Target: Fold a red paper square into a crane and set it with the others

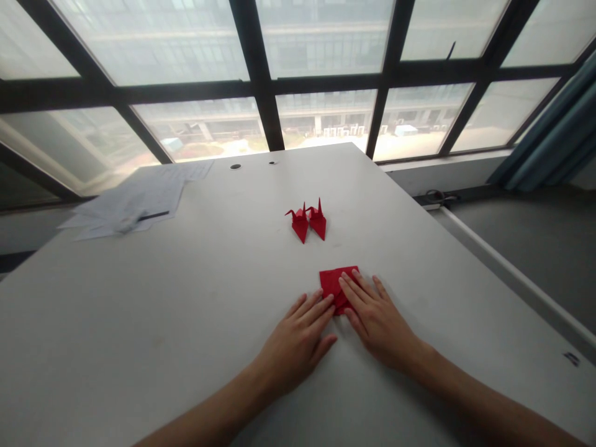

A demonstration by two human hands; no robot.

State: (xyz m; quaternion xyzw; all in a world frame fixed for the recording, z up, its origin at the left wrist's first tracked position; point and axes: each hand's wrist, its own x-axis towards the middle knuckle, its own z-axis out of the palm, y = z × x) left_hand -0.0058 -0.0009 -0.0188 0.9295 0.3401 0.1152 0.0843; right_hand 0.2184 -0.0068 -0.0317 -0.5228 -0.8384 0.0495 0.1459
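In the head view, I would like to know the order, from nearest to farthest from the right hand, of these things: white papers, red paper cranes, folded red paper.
1. Folded red paper: touched by the right hand.
2. Red paper cranes: beyond it, slightly left.
3. White papers: far off to the left.

Red cranes (300,230) in the way beyond folded paper (330,282), passable tabletop (218,273) either side

No text can be read; the loose papers (162,186) on the table (139,298) bear faint print (too small to make out); a dark mark (571,359) near its right edge is unclear.
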